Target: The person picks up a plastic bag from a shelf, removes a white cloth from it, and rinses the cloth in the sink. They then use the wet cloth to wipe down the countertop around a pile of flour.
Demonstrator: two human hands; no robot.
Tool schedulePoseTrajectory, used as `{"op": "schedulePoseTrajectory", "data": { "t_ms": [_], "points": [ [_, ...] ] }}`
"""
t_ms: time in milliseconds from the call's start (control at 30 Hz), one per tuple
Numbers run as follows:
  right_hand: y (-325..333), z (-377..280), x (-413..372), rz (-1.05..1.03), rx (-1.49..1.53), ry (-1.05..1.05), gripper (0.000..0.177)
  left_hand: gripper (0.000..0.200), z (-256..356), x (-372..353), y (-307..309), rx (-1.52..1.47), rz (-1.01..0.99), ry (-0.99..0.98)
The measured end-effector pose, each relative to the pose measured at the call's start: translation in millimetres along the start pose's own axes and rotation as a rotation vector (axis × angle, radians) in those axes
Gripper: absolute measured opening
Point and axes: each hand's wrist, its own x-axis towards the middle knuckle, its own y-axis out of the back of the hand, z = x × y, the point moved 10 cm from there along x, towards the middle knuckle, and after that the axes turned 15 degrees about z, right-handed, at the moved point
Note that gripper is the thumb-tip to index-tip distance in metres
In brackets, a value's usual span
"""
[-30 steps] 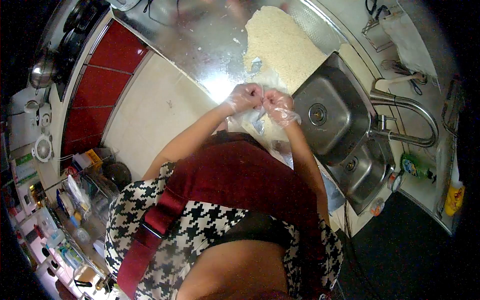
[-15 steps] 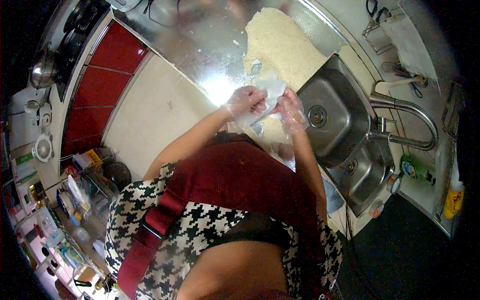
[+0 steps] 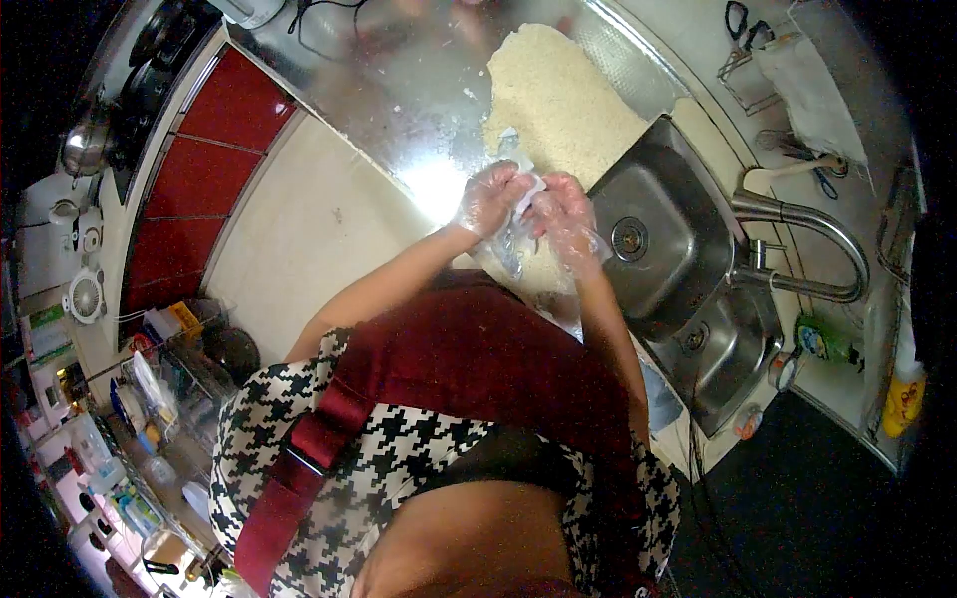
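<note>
My left hand, in a thin clear plastic glove, is closed on one side of a crumpled white piece, perhaps paper or thin film. My right hand, gloved the same way, pinches its other side. Both hands are close together in front of the maroon apron. Beneath and beyond them, a pale grainy layer spreads over the steel worktop. Clear plastic hangs just below the hands, partly hidden by them.
To the right is a double steel sink with a curved faucet. Scissors hang at the upper right. Red cabinet doors stand left of the pale floor. A crowded dish rack is at lower left.
The white piece, spread wider before, is now bunched smaller between my fingers. My right hand has moved slightly left, closer to my left hand.
</note>
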Motion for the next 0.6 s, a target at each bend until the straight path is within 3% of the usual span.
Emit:
{"op": "schedulePoseTrajectory", "data": {
  "t_ms": [67,133,167,233,267,333,400,500,600],
  "points": [
    [-1,4,4,0.034,0.007,-0.029,0.018,0.025,11,0,1,0.029,-0.002,-0.108],
    [4,11,10,0.069,0.014,-0.059,0.018,0.025,35,-3,6,0.191,0.076,-0.342],
    [9,16,13,0.079,-0.003,-0.072,0.016,0.025,42,-2,6,0.191,0.076,-0.342],
    [12,23,14,0.089,-0.02,-0.086,0.015,0.028,5,-2,-1,0.092,-0.047,0.24],
    [9,19,12,0.06,-0.056,-0.018,0.014,0.028,-8,1,-1,0.092,-0.047,0.241],
    [5,15,9,0.029,-0.095,0.05,0.014,0.035,-48,-14,-29,-0.724,-0.177,0.801],
    [-30,9,-14,-0.31,-0.371,0.276,0.013,0.038,-61,-11,-14,-0.589,-0.064,0.774],
    [-37,14,-30,-0.403,-0.429,0.243,0.014,0.032,-70,-8,-10,-0.495,-0.108,0.717],
    [-39,32,-36,-0.468,-0.49,0.288,0.022,0.027,-80,0,4,-0.564,0.039,0.693]
  ]
}}
